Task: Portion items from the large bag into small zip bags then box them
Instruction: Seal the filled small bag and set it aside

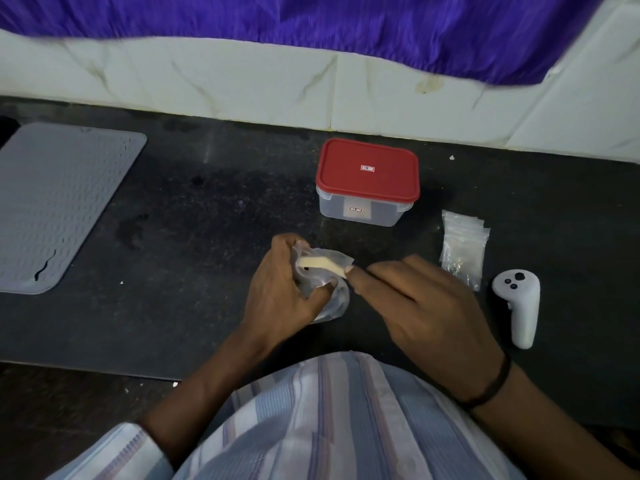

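Observation:
My left hand (pixel 280 285) grips a clear plastic large bag (pixel 329 296) just above the dark counter, its top bunched in my fingers. A pale yellow strip (pixel 322 264) stretches from the bag's neck to the fingertips of my right hand (pixel 412 299), which pinch its end. What is inside the bag is too blurred to tell. A stack of small clear zip bags (pixel 462 247) lies to the right of my hands. The clear plastic box (pixel 360 211) with its red lid (pixel 369 169) on stands behind my hands, closed.
A white hand controller (pixel 519 306) lies at the right, next to the zip bags. A grey ribbed mat (pixel 55 202) covers the counter's left end. A white marble-patterned wall (pixel 242 84) with purple cloth (pixel 346 26) above it backs the dark counter (pixel 190 237).

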{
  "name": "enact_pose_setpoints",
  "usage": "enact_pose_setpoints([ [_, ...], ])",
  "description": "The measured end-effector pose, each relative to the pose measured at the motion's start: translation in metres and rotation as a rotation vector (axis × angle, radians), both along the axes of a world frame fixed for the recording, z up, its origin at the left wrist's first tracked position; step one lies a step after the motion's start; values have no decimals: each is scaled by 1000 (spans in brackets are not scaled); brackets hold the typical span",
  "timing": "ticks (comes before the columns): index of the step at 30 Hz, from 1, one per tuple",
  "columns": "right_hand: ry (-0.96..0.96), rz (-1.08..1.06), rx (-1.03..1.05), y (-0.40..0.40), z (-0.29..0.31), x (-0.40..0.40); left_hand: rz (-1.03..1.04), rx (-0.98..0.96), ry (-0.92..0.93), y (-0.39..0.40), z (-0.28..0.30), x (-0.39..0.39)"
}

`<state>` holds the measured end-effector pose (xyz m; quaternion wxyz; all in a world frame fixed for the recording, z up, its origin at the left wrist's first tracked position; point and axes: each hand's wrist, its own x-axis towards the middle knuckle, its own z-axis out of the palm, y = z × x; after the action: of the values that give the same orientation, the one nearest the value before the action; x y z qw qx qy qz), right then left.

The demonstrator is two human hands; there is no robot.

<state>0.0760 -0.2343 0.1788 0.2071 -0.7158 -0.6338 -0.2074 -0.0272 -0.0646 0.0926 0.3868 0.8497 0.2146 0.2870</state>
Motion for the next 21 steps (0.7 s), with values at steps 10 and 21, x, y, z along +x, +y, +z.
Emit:
enact_pose_setpoints([
  [10,426,-46,-50,-3,-44,16,127,-161,-132,12,9,-5],
  [21,135,29,-323,20,-116,17,75,-152,-172,6,17,1],
])
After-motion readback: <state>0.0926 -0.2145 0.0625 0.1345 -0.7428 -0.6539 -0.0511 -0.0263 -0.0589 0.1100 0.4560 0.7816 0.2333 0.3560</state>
